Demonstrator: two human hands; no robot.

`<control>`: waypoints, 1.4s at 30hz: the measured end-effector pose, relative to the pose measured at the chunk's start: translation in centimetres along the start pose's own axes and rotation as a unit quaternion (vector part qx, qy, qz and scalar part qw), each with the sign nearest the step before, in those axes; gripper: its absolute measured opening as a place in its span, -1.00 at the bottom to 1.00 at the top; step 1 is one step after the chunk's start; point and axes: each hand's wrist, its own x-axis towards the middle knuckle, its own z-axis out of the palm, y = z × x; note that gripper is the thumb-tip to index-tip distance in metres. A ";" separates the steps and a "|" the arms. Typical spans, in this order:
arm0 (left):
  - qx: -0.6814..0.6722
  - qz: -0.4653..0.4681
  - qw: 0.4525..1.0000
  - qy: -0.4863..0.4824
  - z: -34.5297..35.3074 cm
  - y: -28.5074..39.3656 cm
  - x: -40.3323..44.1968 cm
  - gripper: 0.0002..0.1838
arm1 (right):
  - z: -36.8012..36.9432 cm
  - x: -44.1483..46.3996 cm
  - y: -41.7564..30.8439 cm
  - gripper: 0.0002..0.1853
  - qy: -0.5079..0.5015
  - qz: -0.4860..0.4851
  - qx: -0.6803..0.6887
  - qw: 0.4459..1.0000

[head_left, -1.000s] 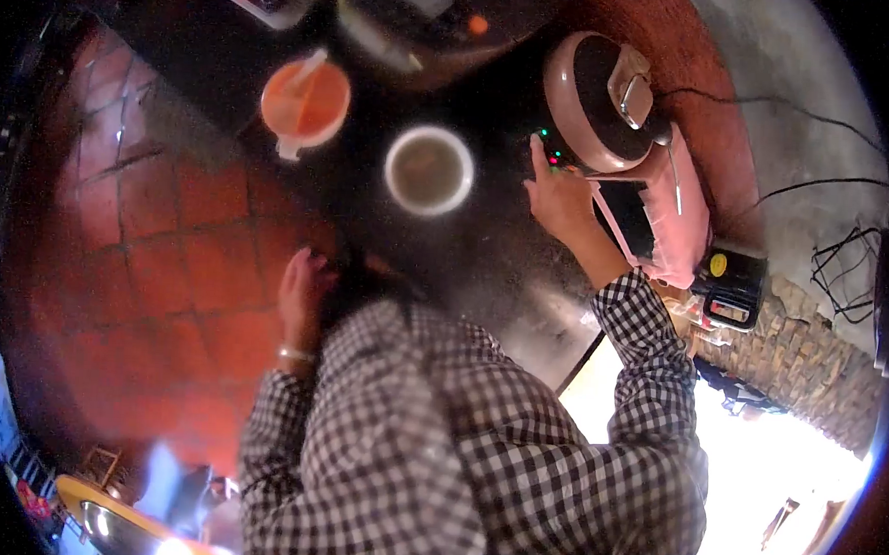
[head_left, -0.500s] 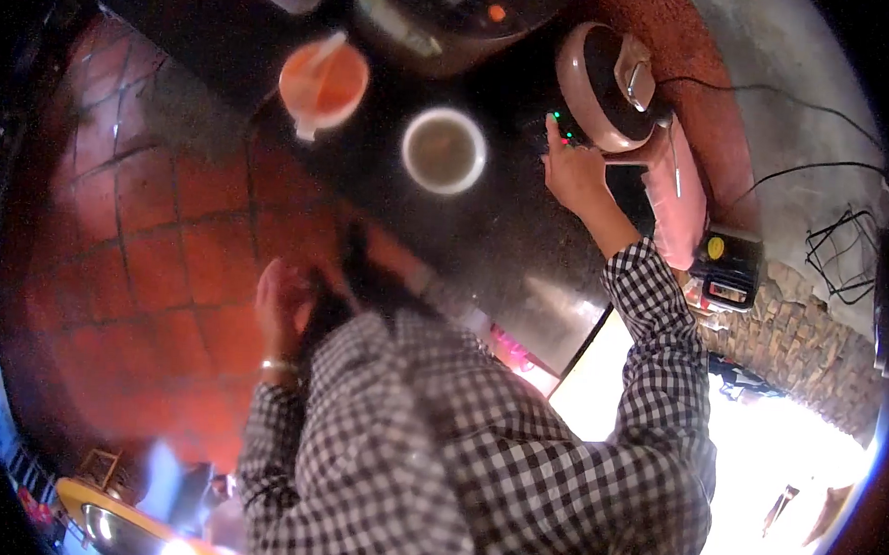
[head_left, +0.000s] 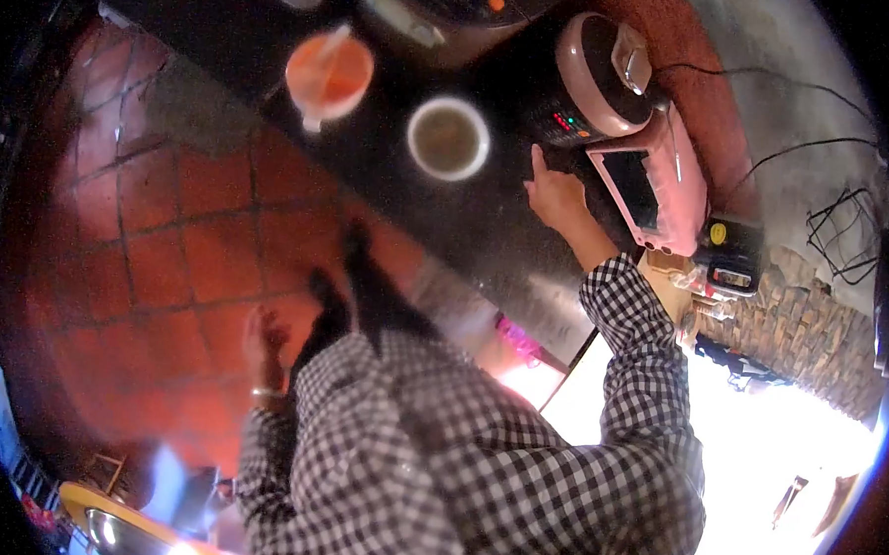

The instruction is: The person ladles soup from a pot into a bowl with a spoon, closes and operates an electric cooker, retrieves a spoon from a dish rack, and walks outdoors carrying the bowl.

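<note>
My right hand (head_left: pixel 561 200) is over the dark counter with its index finger stretched out and the other fingers loosely curled, holding nothing. The fingertip is a little in front of the lit control panel of a pink and black rice cooker (head_left: pixel 580 70), apart from it. Beside the hand stands a pink toaster oven (head_left: pixel 681 189). A white bowl (head_left: pixel 449 139) with murky liquid sits left of the hand. My left hand (head_left: pixel 265 337) hangs low over the tiled floor, blurred, its fingers loosely apart with nothing seen in them.
An orange-red container (head_left: pixel 329 74) with a pale handle stands near the counter's left edge. Behind it is a large dark appliance (head_left: pixel 456 15) with an orange button. A black device (head_left: pixel 731 255) is beyond the toaster oven. Black cords (head_left: pixel 771 78) run along the wall.
My right hand has drawn back from the rice cooker's panel, toward me. Red lights now show on the panel beside green ones. My left hand has dropped slightly.
</note>
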 end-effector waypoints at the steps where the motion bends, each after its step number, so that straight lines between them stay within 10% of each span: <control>1: 0.009 0.002 1.000 -0.018 0.1 0.1 -0.1 -0.46 | 0.0 -0.3 -0.1 -0.25 -0.001 0.004 0.002 1.000; 25: 0.158 -0.210 0.960 0.095 -9.5 -5.1 1.2 -0.53 | 0.1 2.6 0.1 -0.18 0.041 0.028 0.019 0.999; 42: 0.093 -0.144 0.982 0.077 -4.5 -3.7 1.2 -0.74 | 0.1 5.0 0.2 -0.21 0.007 0.027 -0.027 0.999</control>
